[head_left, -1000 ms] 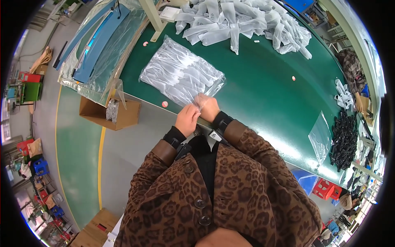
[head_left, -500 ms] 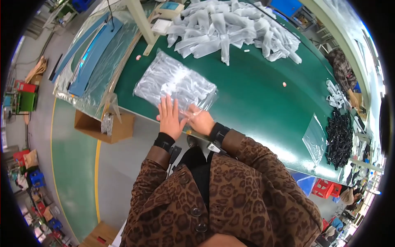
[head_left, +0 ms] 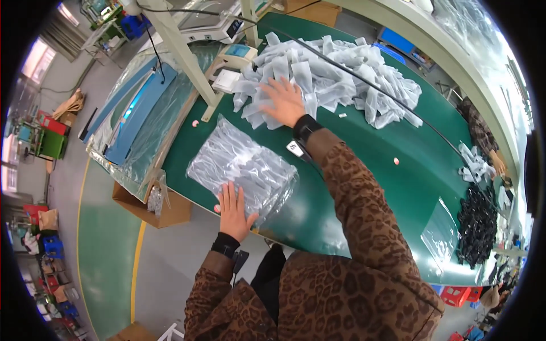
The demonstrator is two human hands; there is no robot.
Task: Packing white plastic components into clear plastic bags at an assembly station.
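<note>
A clear plastic bag [head_left: 242,169] stuffed with grey-white packets lies on the green table [head_left: 375,187] near its front edge. My left hand [head_left: 233,211] rests flat on the bag's near corner, fingers spread. My right hand [head_left: 284,101] reaches far across the table, palm down with fingers apart, onto the edge of a big heap of loose grey-white packets [head_left: 330,79]. Neither hand grips anything.
A small scale and a white box [head_left: 233,62] stand by a metal post at the table's far left. A pile of black parts [head_left: 476,227] and an empty clear bag [head_left: 441,236] lie at the right. A cardboard box [head_left: 151,202] sits on the floor below.
My right hand left the bag's near edge and stretched out to the packet heap. My left hand stayed pressed on the bag. The view tilted forward over the table.
</note>
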